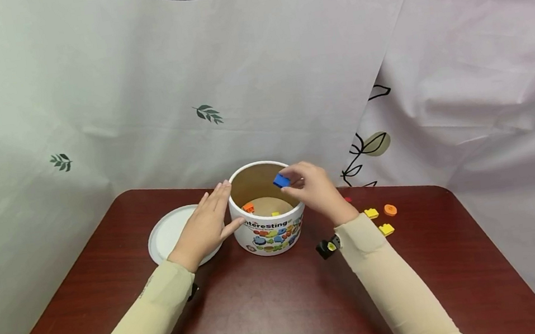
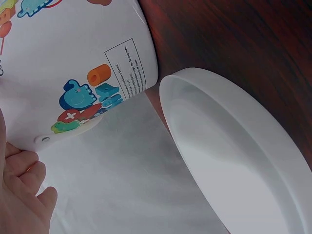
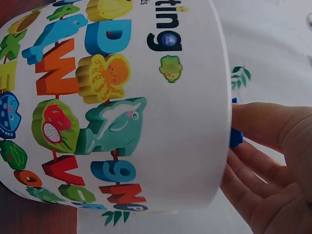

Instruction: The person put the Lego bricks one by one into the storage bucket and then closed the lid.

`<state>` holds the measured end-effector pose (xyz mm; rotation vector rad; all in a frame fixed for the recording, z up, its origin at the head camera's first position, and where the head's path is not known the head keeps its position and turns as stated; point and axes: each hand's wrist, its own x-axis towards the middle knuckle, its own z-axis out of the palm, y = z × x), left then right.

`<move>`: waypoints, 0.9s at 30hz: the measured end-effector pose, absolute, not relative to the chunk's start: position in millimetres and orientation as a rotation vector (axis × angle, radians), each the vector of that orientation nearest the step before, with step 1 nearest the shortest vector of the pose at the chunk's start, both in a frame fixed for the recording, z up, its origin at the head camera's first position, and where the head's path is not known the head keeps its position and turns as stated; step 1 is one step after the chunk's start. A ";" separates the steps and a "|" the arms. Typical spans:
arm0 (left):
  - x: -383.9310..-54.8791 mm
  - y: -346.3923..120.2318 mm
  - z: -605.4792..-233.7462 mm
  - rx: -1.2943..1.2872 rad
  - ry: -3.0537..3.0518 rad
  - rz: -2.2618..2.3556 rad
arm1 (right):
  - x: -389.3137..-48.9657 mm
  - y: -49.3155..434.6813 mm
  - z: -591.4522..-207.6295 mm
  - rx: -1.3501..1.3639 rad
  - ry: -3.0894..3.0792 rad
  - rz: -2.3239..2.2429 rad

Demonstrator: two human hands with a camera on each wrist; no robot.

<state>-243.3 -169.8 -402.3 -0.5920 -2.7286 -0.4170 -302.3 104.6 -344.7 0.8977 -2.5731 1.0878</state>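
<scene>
A white round bucket (image 1: 269, 240) with colourful printed pictures stands on the table, its top uncovered. Inside it lie an orange piece (image 1: 248, 208) and a bit of yellow (image 1: 276, 214). Over the bucket's right rim my right hand (image 1: 314, 186) pinches a small blue block (image 1: 281, 180) between thumb and fingers. In the right wrist view the bucket wall partly hides that blue block (image 3: 237, 131). My left hand (image 1: 206, 224) rests against the bucket's left side, fingers straight and thumb toward the printed front.
A white lid (image 1: 166, 231) lies left of the bucket, partly under my left hand. To the right are yellow blocks (image 1: 386, 229), an orange round piece (image 1: 390, 209) and a bit of red (image 1: 348, 200). A pale patterned cloth (image 1: 261, 77) hangs behind the dark red table (image 1: 266, 314).
</scene>
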 end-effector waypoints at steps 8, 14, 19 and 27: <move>-243.2 -170.7 -404.0 -0.589 -2.728 -0.429 | -317.7 84.2 -341.9 1.010 -2.774 0.811; -244.6 -171.2 -405.3 -0.596 -2.720 -0.427 | -323.1 70.2 -343.7 0.969 -2.862 0.734; -244.6 -171.3 -406.2 -0.593 -2.733 -0.437 | -323.2 68.2 -347.9 0.917 -2.878 0.708; -245.0 -170.1 -405.1 -0.592 -2.718 -0.434 | -313.7 83.8 -344.8 0.922 -2.653 0.800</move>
